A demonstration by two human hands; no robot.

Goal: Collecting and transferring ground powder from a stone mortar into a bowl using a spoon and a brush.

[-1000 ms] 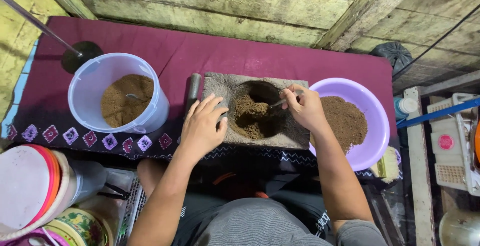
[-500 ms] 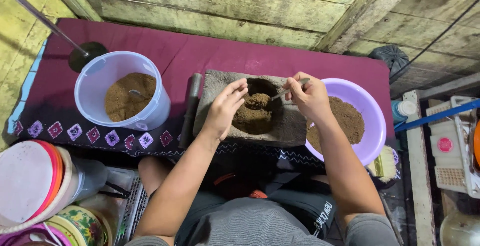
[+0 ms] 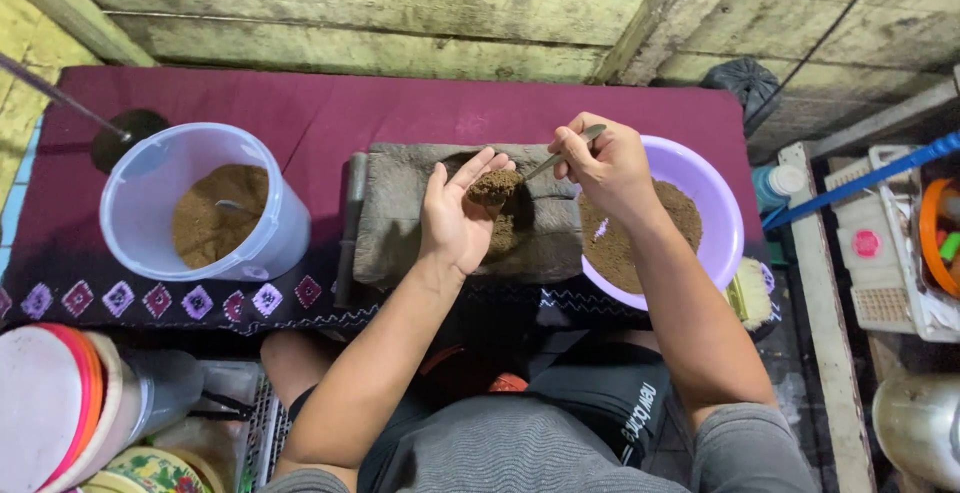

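Cupping brown powder, left hand lies open; right hand pinches a spoon over the powder-filled purple bowl.

2 hands, 1 spoon, 1 purple bowl, 1 bucket.

The left hand cups a brown lump over the stone mortar; the right hand pinches a spoon beside the purple bowl.

Bucket left, stone block ctr, basin right, all on cloth.
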